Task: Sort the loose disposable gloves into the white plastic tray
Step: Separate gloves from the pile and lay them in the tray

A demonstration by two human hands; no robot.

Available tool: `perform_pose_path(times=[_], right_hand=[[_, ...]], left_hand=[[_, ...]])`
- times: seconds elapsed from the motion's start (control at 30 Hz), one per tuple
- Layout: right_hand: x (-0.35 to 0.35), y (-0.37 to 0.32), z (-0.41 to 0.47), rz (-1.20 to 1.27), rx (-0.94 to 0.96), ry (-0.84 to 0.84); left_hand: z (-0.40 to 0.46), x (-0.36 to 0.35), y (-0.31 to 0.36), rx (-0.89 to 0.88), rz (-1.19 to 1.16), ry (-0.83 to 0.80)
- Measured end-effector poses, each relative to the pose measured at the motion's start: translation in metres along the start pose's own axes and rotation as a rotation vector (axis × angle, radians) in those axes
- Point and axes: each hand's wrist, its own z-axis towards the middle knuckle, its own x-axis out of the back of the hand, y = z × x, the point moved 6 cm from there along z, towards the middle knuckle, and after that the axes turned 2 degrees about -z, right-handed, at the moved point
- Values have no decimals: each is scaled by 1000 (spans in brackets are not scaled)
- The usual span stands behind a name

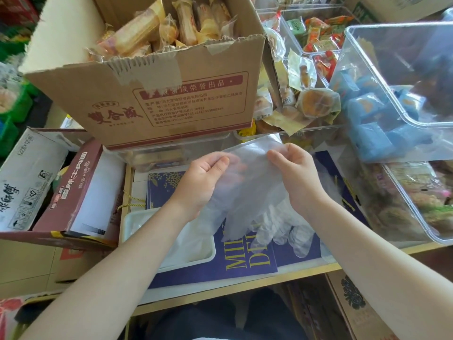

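Note:
A clear disposable glove (pixel 247 177) hangs between my hands over the shelf, its cuff up and its fingers pointing down. My left hand (pixel 203 182) pinches the cuff's left side and my right hand (pixel 294 173) pinches the right side. Under my right wrist lies a loose heap of more clear gloves (pixel 284 229) on a purple booklet. The white plastic tray (pixel 133 222) sits lower left of the held glove, partly hidden by my left forearm, with thin clear plastic lying inside it.
A large cardboard box (pixel 157 94) full of wrapped cakes stands just behind my hands. Clear plastic bins (pixel 397 77) of packaged snacks fill the right side. More cartons (pixel 31 177) lie to the left. The purple booklet (pixel 245 261) covers the shelf near its front edge.

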Motion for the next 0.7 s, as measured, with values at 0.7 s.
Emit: perform_pose_path(times=[0.7], right_hand=[[28, 17, 20, -37, -23, -222]], left_hand=[[-27, 1, -38, 251, 248, -120]])
